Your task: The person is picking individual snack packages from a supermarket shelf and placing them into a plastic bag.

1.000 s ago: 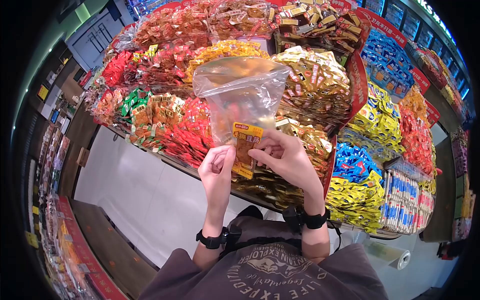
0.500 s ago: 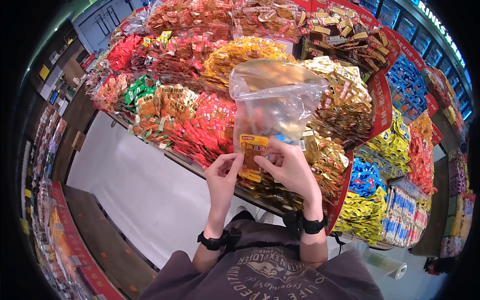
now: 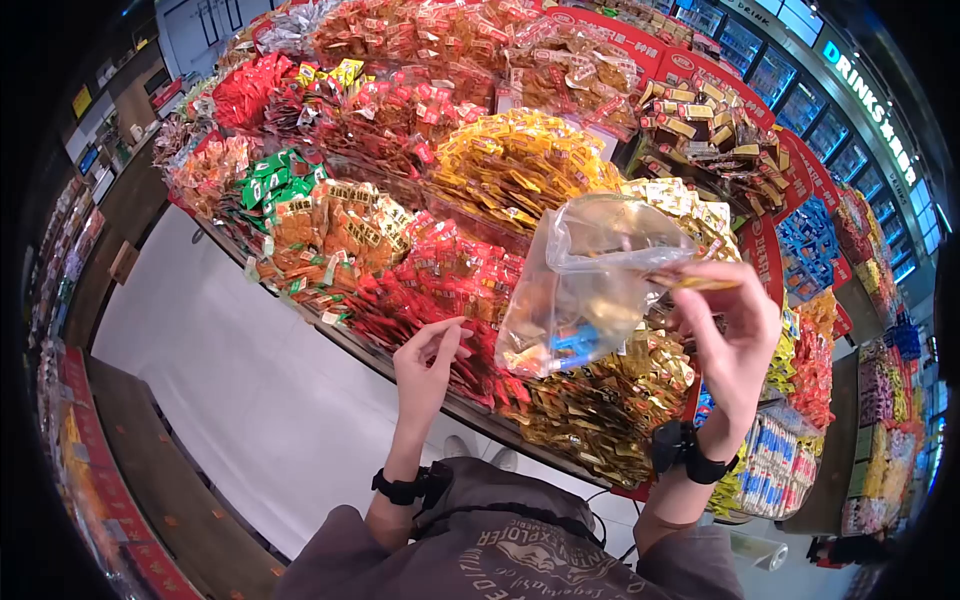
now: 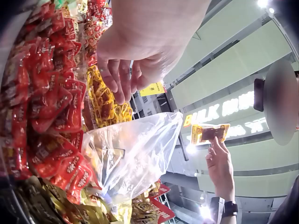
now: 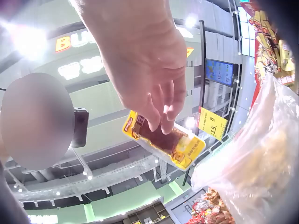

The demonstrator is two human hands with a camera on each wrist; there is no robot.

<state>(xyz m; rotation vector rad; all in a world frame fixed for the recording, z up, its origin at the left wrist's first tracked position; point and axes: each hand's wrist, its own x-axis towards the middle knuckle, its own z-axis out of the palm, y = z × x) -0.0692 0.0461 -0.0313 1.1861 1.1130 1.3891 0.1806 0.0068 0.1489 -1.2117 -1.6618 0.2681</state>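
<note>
My right hand [image 3: 735, 335] is raised at the right of the clear plastic bag [image 3: 600, 245] and pinches a small yellow-edged snack packet [image 3: 703, 283]. The right wrist view shows the packet [image 5: 163, 140] tilted under the fingertips, its brown content visible, with the bag [image 5: 257, 163] beside it. Several small packs, one of them blue [image 3: 575, 343], show through the bag. Left of the bag, my left hand [image 3: 425, 365] has loosely bent fingers and nothing in them. Neither hand visibly grips the bag; what supports it I cannot tell.
Heaps of wrapped snacks fill the display: red packets [image 3: 440, 280], yellow packets [image 3: 520, 165] and gold packets [image 3: 610, 400]. Its front edge [image 3: 340, 335] runs diagonally past the body. A roll of clear bags [image 3: 760, 552] lies at lower right.
My left hand has let go of the packet. My right hand has carried it up and to the right. In the head view the bag stands further right, and more of the display's yellow heap shows.
</note>
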